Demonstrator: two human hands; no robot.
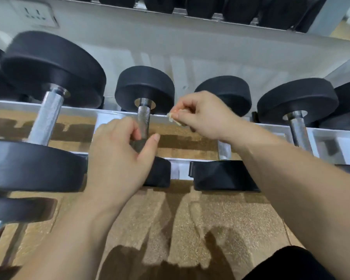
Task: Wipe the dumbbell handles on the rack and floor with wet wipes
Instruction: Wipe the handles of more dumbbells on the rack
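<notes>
The left hand [117, 158] curls round the knurled chrome handle [143, 118] of a black dumbbell [144, 87], likely heavy and rigid. The right hand [202, 116] pinches a small crumpled wet wipe [175, 118], limp, best wrapped mid-bar.

Knurled metal handle [143, 123], matt black heads [144, 88]

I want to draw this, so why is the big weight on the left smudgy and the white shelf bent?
Head view: the big dumbbell at left is blurred; the left hand gripping the handle and the right hand pinching the wipe look sharper. Head view: the wide lens bows the white rack; shadows cross the floor.
</notes>
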